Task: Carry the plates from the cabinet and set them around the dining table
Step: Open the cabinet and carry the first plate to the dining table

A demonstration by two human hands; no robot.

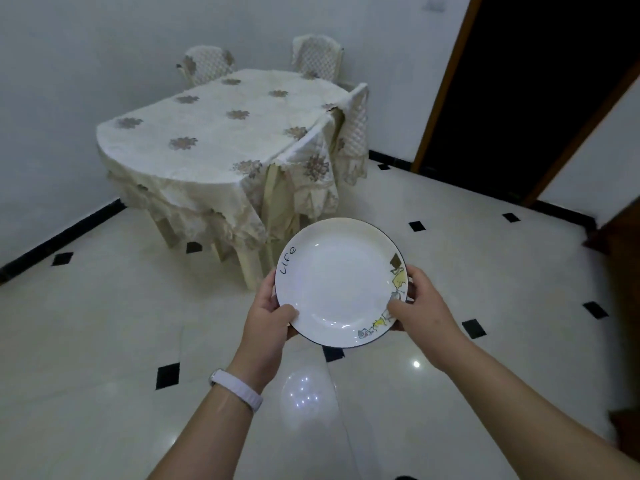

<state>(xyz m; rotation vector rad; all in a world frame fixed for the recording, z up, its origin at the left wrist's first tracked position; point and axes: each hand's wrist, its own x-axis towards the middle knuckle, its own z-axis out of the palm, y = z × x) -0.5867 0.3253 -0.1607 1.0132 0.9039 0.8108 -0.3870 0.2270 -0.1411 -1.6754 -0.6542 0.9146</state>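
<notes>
Pale tiled floor (104, 341) with black diamond insets; dining table (214, 133) under a floral cloth stands ahead at left, well apart from the hands, covered chairs (315, 55) around it. Both forearms reach forward, side by side. Left hand (268, 315) — white band (235, 389) on the wrist — grips the plate's left rim, thumb on top. White plate (337, 282), dark-edged, "life" lettering, held level over the floor. Right hand (420, 303) grips the right rim, thumb over the printed figures — dark doorway (519, 91) at right.

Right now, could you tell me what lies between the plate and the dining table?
In the head view, only bare tiled floor lies between plate and dining table.
</notes>
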